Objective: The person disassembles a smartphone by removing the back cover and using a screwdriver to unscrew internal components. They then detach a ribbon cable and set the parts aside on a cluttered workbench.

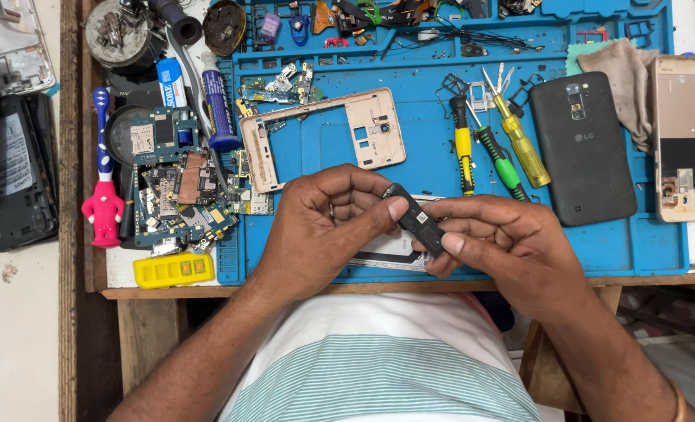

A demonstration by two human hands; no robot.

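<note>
Head view, looking down; we list what we see.

Part [416, 220]: small black oblong, hard plastic by its look, matte, with a pale square patch on its upper face. It lies tilted, upper end toward our left, held above the near edge of the bench.

Left hand [324, 227]: fingers curled inward, thumb tip pressed on the part's upper end, so it is closed in a narrow pinch on the part.

Right hand [504, 242]: fingers bent, thumb and forefinger clamped on the part's lower end. Both hands meet over a white phone body [386, 252] that lies mostly hidden under them.

Mat [441, 141]: blue, rubbery, with moulded trays along its far edge, covering the wooden bench [89, 258].

Frame [324, 137]: gold phone mid-frame, thin, rectangular, with cut-outs, lying on the mat beyond the left hand.

Screwdrivers [488, 148]: three, with yellow and green handles, lying beside one another beyond the right hand.

Back cover [582, 148]: dark grey, textured, with rounded corners, to the right of the screwdrivers.

Cloth [625, 78]: beige, crumpled, at the mat's far right corner.

Circuit boards [179, 195]: a loose pile, left of the mat.

Toothbrush [103, 195]: pink figure-shaped handle, left of the boards.

Box [174, 270]: yellow plastic, ribbed, at the bench's near edge.
</note>
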